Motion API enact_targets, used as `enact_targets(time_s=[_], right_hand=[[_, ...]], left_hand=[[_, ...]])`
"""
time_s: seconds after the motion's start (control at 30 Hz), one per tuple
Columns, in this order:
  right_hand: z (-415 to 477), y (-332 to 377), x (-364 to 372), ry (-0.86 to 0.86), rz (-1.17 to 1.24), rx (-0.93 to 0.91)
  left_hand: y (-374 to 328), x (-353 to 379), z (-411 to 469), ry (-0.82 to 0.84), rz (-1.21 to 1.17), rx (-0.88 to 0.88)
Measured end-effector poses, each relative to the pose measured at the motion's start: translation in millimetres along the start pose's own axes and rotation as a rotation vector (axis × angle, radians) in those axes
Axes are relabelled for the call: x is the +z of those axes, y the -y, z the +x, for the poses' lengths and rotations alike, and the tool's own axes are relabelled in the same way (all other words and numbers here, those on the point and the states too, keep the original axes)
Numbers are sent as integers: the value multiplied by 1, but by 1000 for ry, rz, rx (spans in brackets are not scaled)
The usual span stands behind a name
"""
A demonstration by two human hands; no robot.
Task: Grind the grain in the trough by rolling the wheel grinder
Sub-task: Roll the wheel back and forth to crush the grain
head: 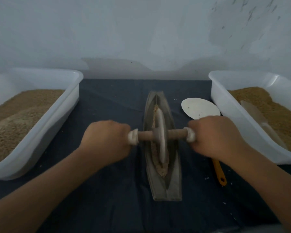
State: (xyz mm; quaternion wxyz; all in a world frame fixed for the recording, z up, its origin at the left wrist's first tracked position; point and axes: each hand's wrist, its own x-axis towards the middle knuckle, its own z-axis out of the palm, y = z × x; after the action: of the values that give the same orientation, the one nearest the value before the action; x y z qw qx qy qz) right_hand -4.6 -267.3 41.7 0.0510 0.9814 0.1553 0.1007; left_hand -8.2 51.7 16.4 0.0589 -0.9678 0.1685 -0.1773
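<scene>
— What sits farthest left?
— At 9 o'clock from the trough [173, 187] is the left tub [62, 111], white, with the left heap [20, 118] of tan meal in it. It rests on the dark cloth [111, 190].

— And your left hand?
— My left hand [106, 137] is a fist, knuckles up. The fingers are curled round the left wrap [133, 137], a white binding on that end of the axle [145, 137]. The hand is at 9 o'clock from the wheel [160, 137], just beside the trough's left wall.

— Where is the wheel?
— It stands on edge in the trough's groove, about midway along. The axle crosses it from 9 to 3. The trough lies lengthwise from 12 to 6, in the middle of the cloth between the two tubs.

— The grain?
— The grain [163, 167] is a pale brown strip along the groove. It shows thinly past the wheel at 12 and thicker toward 6. The wheel's rim sits in it.

— Your right hand?
— My right hand [215, 137] is at 3 o'clock from the wheel, clenched the same way on the right wrap [191, 135].

— Farther right?
— A spoon [199, 108] lies with its white bowl at 2 o'clock, just beyond my right hand. Its yellow handle comes out under my wrist near 4. At 3 o'clock is the right tub [228, 108], holding the right heap [267, 111] and a clear scoop [257, 115].
</scene>
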Motion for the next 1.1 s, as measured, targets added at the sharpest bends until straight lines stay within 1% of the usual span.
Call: enact_targets(time_s=[0.03, 0.13, 0.23, 0.33, 0.37, 0.43, 0.47, 0.53, 0.57, 0.63, 0.7, 0.77, 0.87, 0.93, 1.03, 1.07, 1.1], right_hand=[[12, -2, 4, 13, -1, 38], [61, -9, 13, -61, 3, 146], [80, -10, 10, -75, -24, 160], [50, -10, 8, -51, 8, 75], [33, -9, 8, -76, -4, 24], [-2, -3, 6, -175, -18, -80], [-12, 0, 4, -197, -20, -116], [-12, -2, 7, -219, -36, -117], [-3, -4, 11, -212, -37, -94], [28, -6, 16, -185, -25, -6], [58, -9, 21, -225, -37, 87], [78, -10, 20, -167, -5, 177], [75, -9, 15, -63, 39, 213], [48, -7, 14, -29, 82, 193], [-17, 0, 9, -109, 106, 77], [-34, 0, 9, -103, 182, 41], [-41, -1, 8, -95, 239, 21]], left_hand=[[0, 1, 16, 26, -12, -33], [2, 4, 79, 90, -47, -141], [2, 2, 104, 112, -68, -165], [5, 2, 68, 129, -65, -100], [5, 4, 46, 109, -57, -68], [3, 6, 4, 26, -35, 2], [2, 6, -11, -17, -29, 26], [0, 9, -19, -85, -34, 8], [0, 10, -13, -75, -32, -19], [-1, 11, 17, 3, -16, -99], [1, 9, 61, 36, -24, -166], [0, 2, 97, 60, -47, -188], [-4, -7, 106, 94, -12, -159], [-3, -8, 78, 106, 12, -110], [-6, -15, 14, -68, 65, 56], [-6, -19, 2, -110, 62, 84], [-5, -19, -3, -116, 59, 89]])
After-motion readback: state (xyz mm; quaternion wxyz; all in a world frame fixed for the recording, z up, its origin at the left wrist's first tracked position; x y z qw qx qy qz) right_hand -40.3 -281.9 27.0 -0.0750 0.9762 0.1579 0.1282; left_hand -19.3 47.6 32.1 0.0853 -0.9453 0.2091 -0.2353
